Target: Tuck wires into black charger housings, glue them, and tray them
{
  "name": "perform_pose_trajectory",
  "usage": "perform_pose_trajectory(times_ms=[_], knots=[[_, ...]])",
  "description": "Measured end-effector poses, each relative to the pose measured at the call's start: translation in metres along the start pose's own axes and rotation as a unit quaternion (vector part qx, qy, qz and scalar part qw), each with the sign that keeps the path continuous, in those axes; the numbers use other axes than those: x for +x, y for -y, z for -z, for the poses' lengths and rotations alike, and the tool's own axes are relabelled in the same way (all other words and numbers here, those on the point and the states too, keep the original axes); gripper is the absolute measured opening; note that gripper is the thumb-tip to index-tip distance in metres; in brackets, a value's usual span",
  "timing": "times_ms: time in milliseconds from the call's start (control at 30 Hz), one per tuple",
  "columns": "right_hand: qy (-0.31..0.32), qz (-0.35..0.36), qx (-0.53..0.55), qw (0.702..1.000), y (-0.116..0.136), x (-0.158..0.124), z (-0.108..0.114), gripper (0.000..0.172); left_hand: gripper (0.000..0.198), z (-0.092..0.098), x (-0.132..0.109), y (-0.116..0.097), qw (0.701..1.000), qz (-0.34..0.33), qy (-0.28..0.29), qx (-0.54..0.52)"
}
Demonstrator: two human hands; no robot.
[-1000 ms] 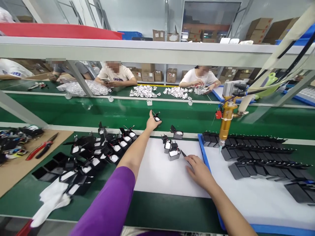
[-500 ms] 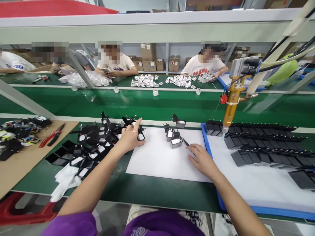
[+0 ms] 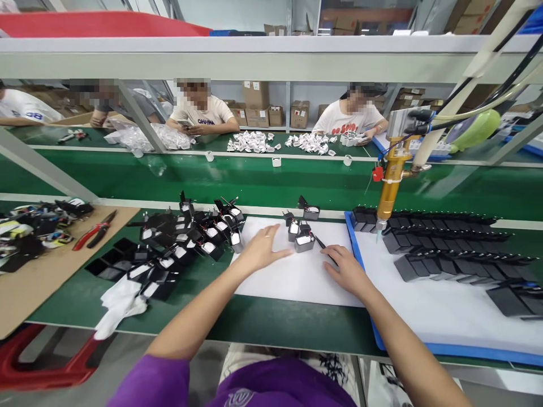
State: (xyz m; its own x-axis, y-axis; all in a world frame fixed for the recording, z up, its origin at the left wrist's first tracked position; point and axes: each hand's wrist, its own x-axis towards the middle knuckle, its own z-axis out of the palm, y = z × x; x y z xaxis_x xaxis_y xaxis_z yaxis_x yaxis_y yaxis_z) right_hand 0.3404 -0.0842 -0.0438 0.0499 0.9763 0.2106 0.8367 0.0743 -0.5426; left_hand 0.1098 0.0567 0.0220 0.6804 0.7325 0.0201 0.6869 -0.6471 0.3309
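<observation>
My left hand (image 3: 261,250) is over the white sheet (image 3: 275,285), thumb and fingers spread, with nothing in it. It is just left of a small open black box (image 3: 304,243) with a white block inside and a black plug part at its rim. A similar box (image 3: 293,229) stands close behind it, and another box (image 3: 311,212) is farther back. My right hand (image 3: 345,268) rests at the sheet's right side, its fingers closed on a slim black pointed tool (image 3: 321,243). The tool's tip points toward the nearest box; its exact kind is unclear.
Many open black boxes (image 3: 210,247) crowd the left, near a white glove (image 3: 121,302) and red-handled pliers (image 3: 94,230). A blue-rimmed tray (image 3: 384,339) holds rows of black boxes at right, under a hanging yellow dispenser (image 3: 389,189). Co-workers sit across the green belt (image 3: 254,183).
My left hand has moved right from the pile of boxes to the boxes on the sheet, leaving a box at the pile's edge. My right hand stays nearly in place.
</observation>
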Motion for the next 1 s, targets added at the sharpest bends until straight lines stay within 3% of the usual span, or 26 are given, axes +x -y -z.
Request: perform_pose_trajectory(times_ms=[100, 233, 367, 467, 600, 733, 867, 1000], knots=[[-0.041, -0.012, 0.056, 0.998, -0.001, 0.002, -0.005, 0.033, 0.103, -0.029, 0.014, -0.021, 0.997, 0.026, 0.030, -0.073], [-0.107, -0.047, 0.134, 0.984, 0.001, 0.020, -0.009, 0.041, 0.110, -0.054, 0.025, -0.039, 0.991, 0.085, -0.033, -0.100], [-0.155, -0.068, 0.074, 0.983, 0.000, 0.073, -0.006, 0.045, 0.098, -0.063, 0.034, -0.041, 0.979, 0.116, -0.096, -0.137], [-0.164, -0.102, 0.012, 0.981, -0.005, 0.119, -0.006, 0.050, 0.085, -0.064, 0.042, -0.039, 0.976, 0.115, -0.110, -0.147], [-0.139, -0.111, -0.016, 0.984, -0.011, 0.150, -0.008, 0.039, 0.070, -0.063, 0.045, -0.033, 0.978, 0.094, -0.113, -0.147], [-0.134, -0.075, -0.063, 0.986, -0.002, 0.131, -0.001, 0.025, 0.068, -0.056, 0.031, -0.014, 0.976, 0.057, -0.109, -0.177], [-0.152, -0.022, -0.117, 0.981, 0.016, 0.091, 0.011, 0.022, 0.070, -0.047, 0.004, 0.011, 0.976, 0.028, -0.091, -0.195], [-0.175, 0.054, -0.174, 0.968, 0.033, 0.062, 0.016, 0.020, 0.073, -0.042, -0.018, 0.022, 0.975, 0.022, -0.069, -0.209]])
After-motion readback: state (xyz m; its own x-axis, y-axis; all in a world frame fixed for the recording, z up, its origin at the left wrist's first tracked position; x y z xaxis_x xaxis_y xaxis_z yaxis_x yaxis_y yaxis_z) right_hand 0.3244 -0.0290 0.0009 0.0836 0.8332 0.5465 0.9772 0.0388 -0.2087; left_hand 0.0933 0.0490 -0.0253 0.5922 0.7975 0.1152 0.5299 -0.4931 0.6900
